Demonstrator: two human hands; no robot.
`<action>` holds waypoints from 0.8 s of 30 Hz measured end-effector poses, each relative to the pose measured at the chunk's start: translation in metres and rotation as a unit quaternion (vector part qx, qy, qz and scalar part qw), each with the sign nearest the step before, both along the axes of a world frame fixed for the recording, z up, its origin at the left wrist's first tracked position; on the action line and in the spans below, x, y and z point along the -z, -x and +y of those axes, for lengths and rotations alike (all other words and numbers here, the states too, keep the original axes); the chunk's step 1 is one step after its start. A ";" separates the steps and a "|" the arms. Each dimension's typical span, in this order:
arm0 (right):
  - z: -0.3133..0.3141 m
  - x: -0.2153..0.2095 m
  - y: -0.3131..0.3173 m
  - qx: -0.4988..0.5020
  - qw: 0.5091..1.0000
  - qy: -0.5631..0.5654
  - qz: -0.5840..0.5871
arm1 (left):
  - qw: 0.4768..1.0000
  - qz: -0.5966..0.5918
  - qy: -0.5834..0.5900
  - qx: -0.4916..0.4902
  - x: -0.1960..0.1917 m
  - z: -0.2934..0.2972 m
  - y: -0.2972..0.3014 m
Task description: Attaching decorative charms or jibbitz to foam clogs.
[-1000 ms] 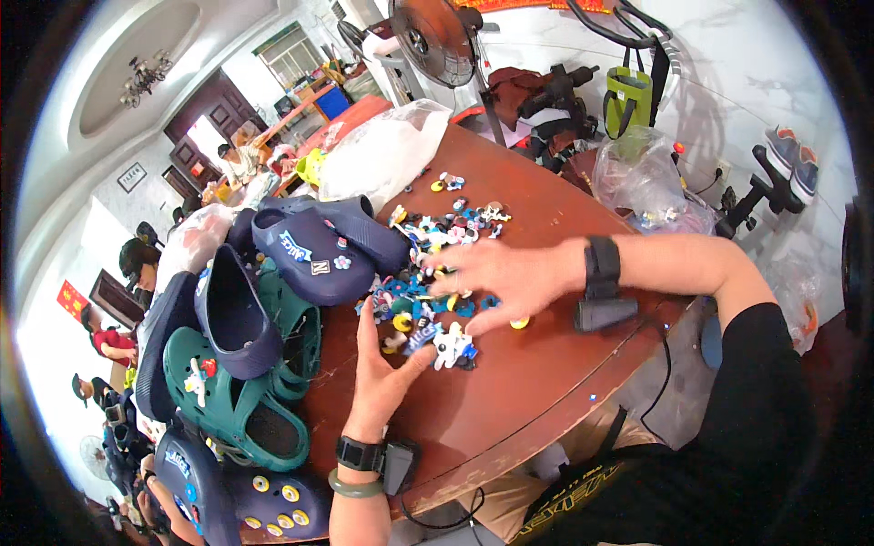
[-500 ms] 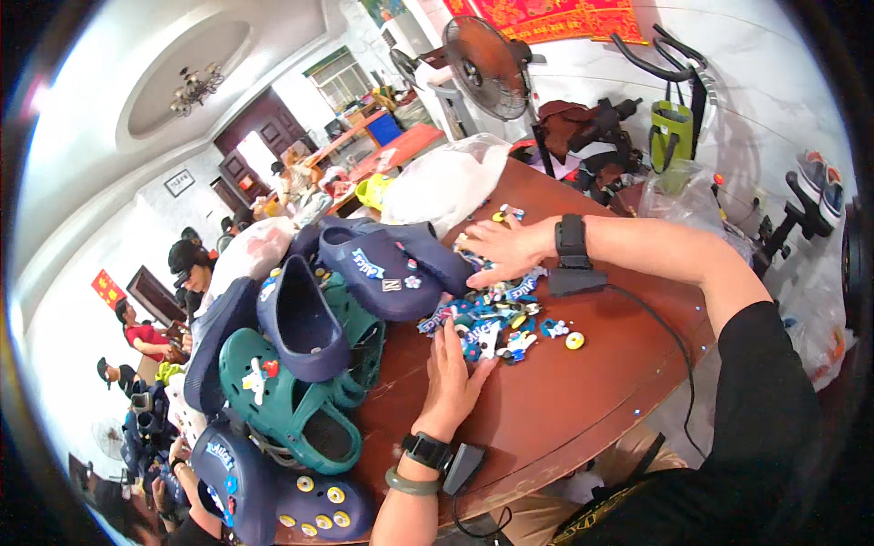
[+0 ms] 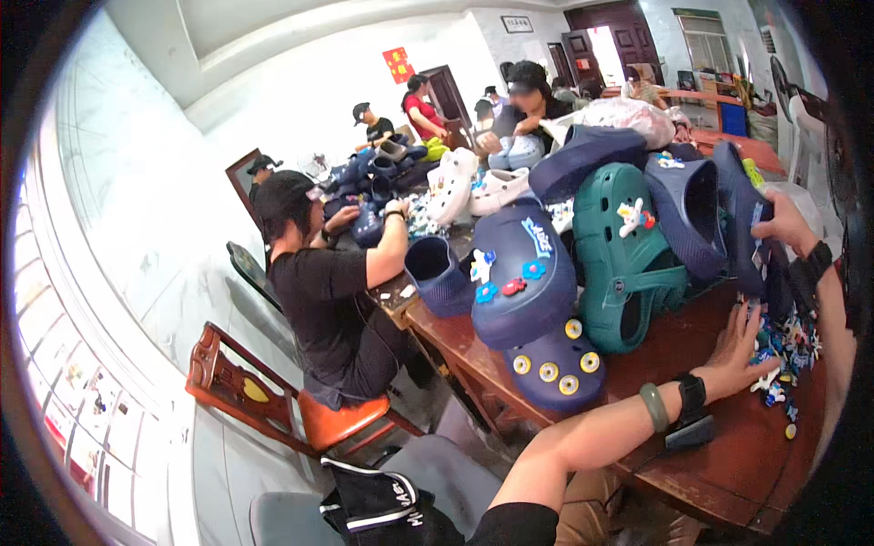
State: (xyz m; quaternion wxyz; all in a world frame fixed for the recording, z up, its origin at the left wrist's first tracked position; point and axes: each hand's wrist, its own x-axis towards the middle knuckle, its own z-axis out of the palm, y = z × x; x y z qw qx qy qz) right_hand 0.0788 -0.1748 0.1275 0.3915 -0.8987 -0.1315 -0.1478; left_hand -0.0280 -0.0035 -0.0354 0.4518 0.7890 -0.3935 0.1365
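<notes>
Marbled pale walls (image 3: pixel 137 191) surround the room, a red paper hanging (image 3: pixel 398 66) on the far one. Across my worn reddish-brown wooden counter (image 3: pixel 774 455), navy foam clogs (image 3: pixel 523 273) and a dark green foam clog (image 3: pixel 605 205) stand piled, left of a heap of small multicoloured charms (image 3: pixel 797 341). A person in black (image 3: pixel 319 291) sits on an orange-seated wooden chair (image 3: pixel 341 423). My hands are apart: the left hand (image 3: pixel 736 352) lies fanned beside the charms; the right hand (image 3: pixel 788 223) touches a navy clog (image 3: pixel 743 218) edge, though I cannot tell whether it grips.
</notes>
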 end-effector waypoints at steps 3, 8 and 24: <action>-0.010 -0.024 0.029 0.044 0.995 -0.004 -0.092 | 0.996 0.006 0.092 -0.009 -0.023 0.001 0.001; -0.019 -0.076 0.157 0.127 0.943 0.255 -0.174 | 0.941 -0.275 0.181 -0.074 -0.072 0.031 0.021; 0.025 0.049 0.244 -0.378 0.900 0.195 -0.099 | 0.969 -0.123 -0.215 -0.007 -0.070 0.113 0.149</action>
